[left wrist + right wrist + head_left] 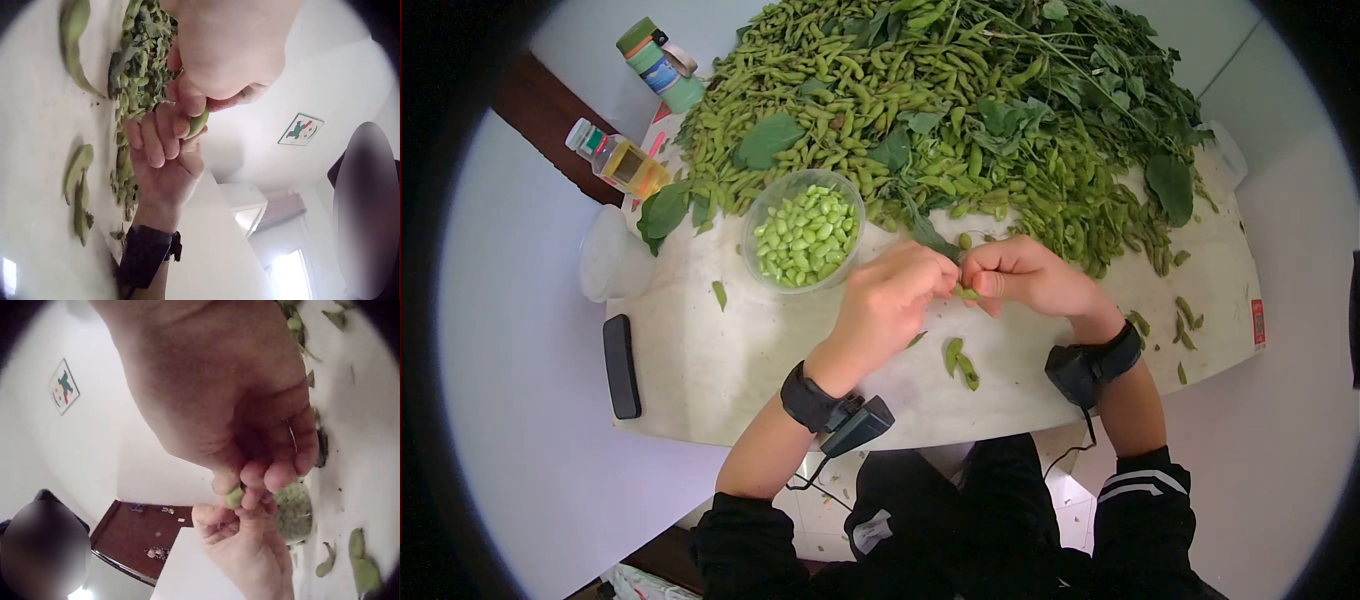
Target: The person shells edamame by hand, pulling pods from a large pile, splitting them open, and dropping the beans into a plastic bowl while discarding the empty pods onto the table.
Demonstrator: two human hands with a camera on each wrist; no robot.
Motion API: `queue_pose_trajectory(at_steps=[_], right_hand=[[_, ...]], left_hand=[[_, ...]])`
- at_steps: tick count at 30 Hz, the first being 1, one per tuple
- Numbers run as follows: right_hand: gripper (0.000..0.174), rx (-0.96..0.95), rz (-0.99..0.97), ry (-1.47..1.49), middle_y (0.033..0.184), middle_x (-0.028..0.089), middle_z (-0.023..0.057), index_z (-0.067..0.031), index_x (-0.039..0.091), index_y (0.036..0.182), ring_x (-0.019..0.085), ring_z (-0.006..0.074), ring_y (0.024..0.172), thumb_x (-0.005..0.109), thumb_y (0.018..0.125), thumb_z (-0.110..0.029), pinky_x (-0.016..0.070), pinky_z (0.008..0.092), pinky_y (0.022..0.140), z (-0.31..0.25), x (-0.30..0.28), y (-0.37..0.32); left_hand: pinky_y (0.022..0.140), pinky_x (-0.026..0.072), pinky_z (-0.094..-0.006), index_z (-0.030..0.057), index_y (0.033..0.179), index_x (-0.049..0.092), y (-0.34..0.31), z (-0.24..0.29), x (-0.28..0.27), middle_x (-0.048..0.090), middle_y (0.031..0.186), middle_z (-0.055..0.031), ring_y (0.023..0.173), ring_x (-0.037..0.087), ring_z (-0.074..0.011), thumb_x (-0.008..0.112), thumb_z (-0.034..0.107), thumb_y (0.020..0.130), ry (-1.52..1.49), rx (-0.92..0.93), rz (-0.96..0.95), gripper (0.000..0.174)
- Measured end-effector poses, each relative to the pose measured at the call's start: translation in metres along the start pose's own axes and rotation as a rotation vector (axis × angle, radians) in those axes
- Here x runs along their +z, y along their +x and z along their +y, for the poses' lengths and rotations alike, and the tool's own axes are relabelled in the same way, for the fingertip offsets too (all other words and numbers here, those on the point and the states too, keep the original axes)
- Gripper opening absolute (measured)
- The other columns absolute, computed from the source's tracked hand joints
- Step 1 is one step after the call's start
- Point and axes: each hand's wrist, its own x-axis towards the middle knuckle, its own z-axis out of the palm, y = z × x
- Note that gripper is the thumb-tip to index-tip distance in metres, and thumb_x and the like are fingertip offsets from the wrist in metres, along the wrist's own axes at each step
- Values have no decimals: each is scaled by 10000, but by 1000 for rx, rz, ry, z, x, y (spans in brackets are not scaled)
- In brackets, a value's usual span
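Both hands meet over the near side of the table, pinching one green soybean pod [966, 293] between them. My left hand [890, 300] has thumb and fingers on one end of the pod. From the other side, my right hand [1032, 278] grips it with curled fingers and thumb. In the left wrist view the pod [199, 124] shows between the two sets of fingertips; a green piece of it [234, 497] also peeks out in the right wrist view. A clear round bowl [749, 245] of shelled green beans [808, 235] stands beyond the left hand.
A large heap of pods [880, 110] and leafy stems [1090, 75] covers the table's far side. Loose pods [961, 362] lie before the hands. At left are a phone [622, 366], a white tub [615, 255], a bottle of yellow liquid [625, 165] and a green flask [662, 72].
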Motion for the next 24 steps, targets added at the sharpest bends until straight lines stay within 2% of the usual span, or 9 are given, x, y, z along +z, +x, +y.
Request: queue_pose_trajectory(at_steps=[4,10,12,16,21,24], right_hand=[[278,52,-11,30,624,482,-5,-20,534,775,458,72,576,473,890,-266,363,216,547,-2,-1,-2],[279,6,95,12,618,489,-8,-14,524,771,461,69,573,480,888,-263,366,211,541,0,4,3],[241,-87,193,32,631,496,-14,-12,523,776,460,67,570,514,873,-232,371,205,545,1,4,5],[220,-59,261,97,632,497,-22,-13,527,763,463,59,576,551,852,-213,377,201,548,-2,9,6],[181,27,357,-43,672,525,-17,-20,549,756,476,47,599,588,822,-184,387,200,541,-2,10,5],[155,3,350,6,697,540,-10,-21,556,770,479,48,604,589,819,-164,393,199,551,-1,11,6]], left_hand=[[540,454,-290,-7,717,537,2,2,1,566,677,-81,618,553,-220,518,-146,586,-41,82,-9,192],[536,458,-270,-7,736,518,-2,2,5,581,733,-90,623,567,-203,570,-102,672,-87,-89,75,126],[531,454,-265,-2,759,514,0,6,5,591,766,-85,622,574,-185,604,-42,710,-30,-175,113,110],[517,449,-256,7,773,521,0,3,3,595,744,-73,614,579,-166,633,2,711,6,-150,95,128],[504,455,-249,8,742,520,-2,4,3,597,654,-78,559,583,-167,656,48,715,13,-232,62,144],[512,462,-248,1,734,519,-3,2,5,604,657,-92,552,589,-171,657,49,716,-46,-257,75,147]])
